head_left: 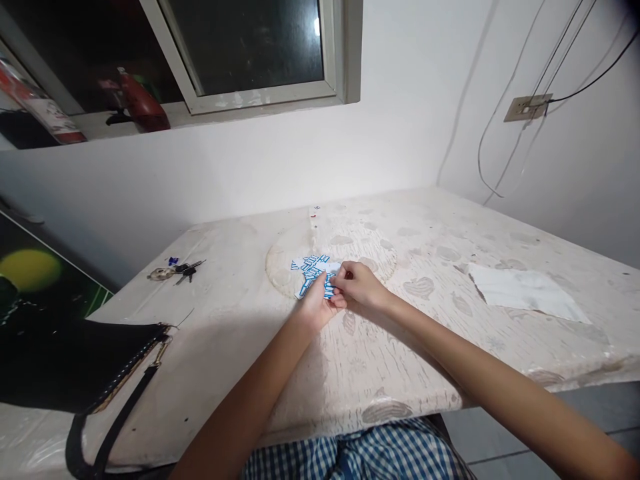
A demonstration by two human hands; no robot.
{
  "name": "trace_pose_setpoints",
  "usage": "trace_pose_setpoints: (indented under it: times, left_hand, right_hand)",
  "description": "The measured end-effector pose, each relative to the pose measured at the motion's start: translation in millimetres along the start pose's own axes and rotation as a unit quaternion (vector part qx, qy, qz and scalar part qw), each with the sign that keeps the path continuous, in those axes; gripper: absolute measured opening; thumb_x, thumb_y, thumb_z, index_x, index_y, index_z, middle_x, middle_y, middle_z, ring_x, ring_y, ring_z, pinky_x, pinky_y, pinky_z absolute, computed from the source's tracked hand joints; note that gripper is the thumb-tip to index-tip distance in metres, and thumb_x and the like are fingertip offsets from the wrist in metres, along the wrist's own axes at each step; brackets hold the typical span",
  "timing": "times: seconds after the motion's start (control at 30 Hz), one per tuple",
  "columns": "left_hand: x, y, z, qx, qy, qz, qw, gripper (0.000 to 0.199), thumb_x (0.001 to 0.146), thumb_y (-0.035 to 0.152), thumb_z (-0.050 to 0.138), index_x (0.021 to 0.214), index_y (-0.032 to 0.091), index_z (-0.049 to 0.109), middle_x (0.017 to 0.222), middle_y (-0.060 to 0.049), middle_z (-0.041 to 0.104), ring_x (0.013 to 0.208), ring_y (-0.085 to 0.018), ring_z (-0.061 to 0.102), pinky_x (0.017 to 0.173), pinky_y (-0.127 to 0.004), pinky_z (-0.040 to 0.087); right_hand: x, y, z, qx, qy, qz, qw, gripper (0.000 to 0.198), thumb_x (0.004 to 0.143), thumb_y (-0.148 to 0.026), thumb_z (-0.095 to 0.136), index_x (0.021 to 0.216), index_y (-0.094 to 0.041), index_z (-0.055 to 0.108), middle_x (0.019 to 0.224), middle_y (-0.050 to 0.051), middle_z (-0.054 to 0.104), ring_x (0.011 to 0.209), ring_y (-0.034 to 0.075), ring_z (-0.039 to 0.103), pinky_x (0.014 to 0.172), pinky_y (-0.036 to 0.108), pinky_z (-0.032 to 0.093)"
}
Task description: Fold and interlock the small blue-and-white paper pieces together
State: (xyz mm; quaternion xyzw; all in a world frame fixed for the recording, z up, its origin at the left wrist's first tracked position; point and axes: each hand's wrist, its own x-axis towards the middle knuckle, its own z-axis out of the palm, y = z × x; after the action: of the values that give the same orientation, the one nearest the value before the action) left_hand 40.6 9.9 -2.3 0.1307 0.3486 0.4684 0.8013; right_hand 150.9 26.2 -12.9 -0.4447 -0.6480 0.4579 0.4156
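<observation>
Several small white pieces with blue outlines, like paper cards or tiles, lie in a loose heap near the middle of the table. My left hand is closed over some of these pieces at the near side of the heap, its thumb on top. Just to the right, my right hand is in a pinch, its fingertips close to the left fingers and the pieces. What exactly the right fingers hold is hidden. A plain white patch shows between the two hands.
Keys lie at the left on the patterned tablecloth. A black bag with a strap occupies the near left corner. A white cloth lies at the right. Behind, a red bottle stands on the windowsill; a wall socket has cables.
</observation>
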Motion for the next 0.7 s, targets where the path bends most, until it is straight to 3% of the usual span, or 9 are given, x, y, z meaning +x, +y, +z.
trace_pose_setpoints:
  times: [0.17, 0.3, 0.4, 0.57, 0.7]
  left_hand:
    - [2, -1, -2, 0.041, -0.013, -0.013, 0.999, 0.037, 0.09, 0.034, 0.031, 0.061, 0.015, 0.04, 0.045, 0.005, 0.031, 0.031, -0.002, 0.025, 0.029, -0.013, 0.018]
    - [0, 4, -2, 0.026, -0.031, 0.008, 0.999, 0.034, 0.091, 0.032, 0.029, 0.066, 0.014, 0.044, 0.045, 0.005, 0.031, 0.031, -0.002, 0.024, 0.029, -0.013, 0.017]
    - [-3, 10, -3, -0.003, -0.021, 0.03, 0.999, 0.032, 0.091, 0.03, 0.029, 0.069, 0.013, 0.045, 0.044, 0.006, 0.029, 0.03, -0.002, 0.023, 0.029, -0.013, 0.016]
    - [-5, 18, -2, -0.034, -0.002, 0.056, 0.998, 0.031, 0.091, 0.028, 0.029, 0.067, 0.014, 0.043, 0.043, 0.007, 0.028, 0.029, -0.002, 0.022, 0.031, -0.014, 0.017]
    - [-7, 23, -3, -0.046, -0.004, 0.093, 0.995, 0.032, 0.092, 0.028, 0.028, 0.068, 0.014, 0.044, 0.043, 0.007, 0.027, 0.029, -0.003, 0.023, 0.032, -0.015, 0.02]
  right_hand:
    - [2, 1, -2, -0.04, -0.004, -0.031, 0.999, 0.013, 0.069, -0.025, 0.057, 0.062, -0.017, 0.049, 0.058, 0.001, 0.058, 0.056, 0.014, 0.055, 0.053, 0.025, 0.041]
    - [11, 5, -12, -0.099, 0.065, -0.063, 0.991, 0.01, 0.074, -0.021, 0.049, 0.074, -0.016, 0.057, 0.068, 0.003, 0.059, 0.062, 0.014, 0.053, 0.059, 0.027, 0.041]
    - [17, 9, -22, -0.215, 0.095, -0.115, 0.965, 0.02, 0.076, -0.016, 0.044, 0.087, -0.014, 0.061, 0.084, 0.008, 0.061, 0.075, 0.017, 0.055, 0.069, 0.03, 0.042]
    - [24, 20, -23, -0.327, -0.039, -0.219, 0.919, 0.026, 0.077, -0.019, 0.052, 0.1, -0.012, 0.061, 0.116, 0.014, 0.055, 0.106, 0.022, 0.051, 0.089, 0.033, 0.037]
    - [26, 25, -17, -0.336, -0.061, -0.23, 0.911, 0.032, 0.079, -0.026, 0.053, 0.107, -0.011, 0.059, 0.115, 0.013, 0.057, 0.105, 0.021, 0.053, 0.088, 0.031, 0.039]
